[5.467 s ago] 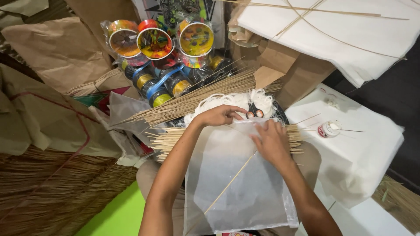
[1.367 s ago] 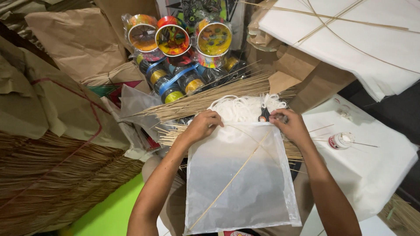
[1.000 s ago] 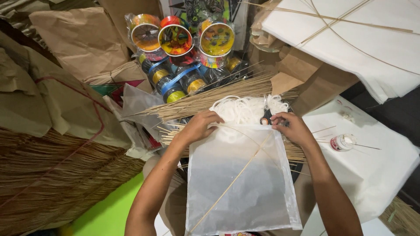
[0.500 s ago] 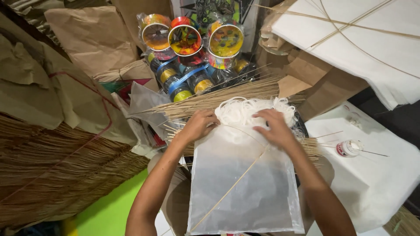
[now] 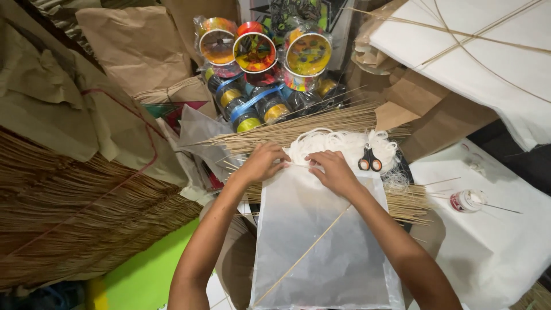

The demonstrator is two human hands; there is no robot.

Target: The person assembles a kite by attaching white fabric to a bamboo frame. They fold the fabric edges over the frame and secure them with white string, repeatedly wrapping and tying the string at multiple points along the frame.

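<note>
The translucent white square of kite paper (image 5: 324, 241) lies flat before the person, a thin bamboo stick (image 5: 304, 255) crossing it diagonally. The left hand (image 5: 264, 162) and right hand (image 5: 333, 171) press down with curled fingers on its far edge, apparently to hold it flat, just beside black-handled scissors (image 5: 369, 161) resting on tangled white string (image 5: 338, 142).

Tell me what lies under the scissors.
The scissors rest on a heap of white string. A bundle of thin sticks shows behind it. Whatever lies beneath the string is covered.
</note>
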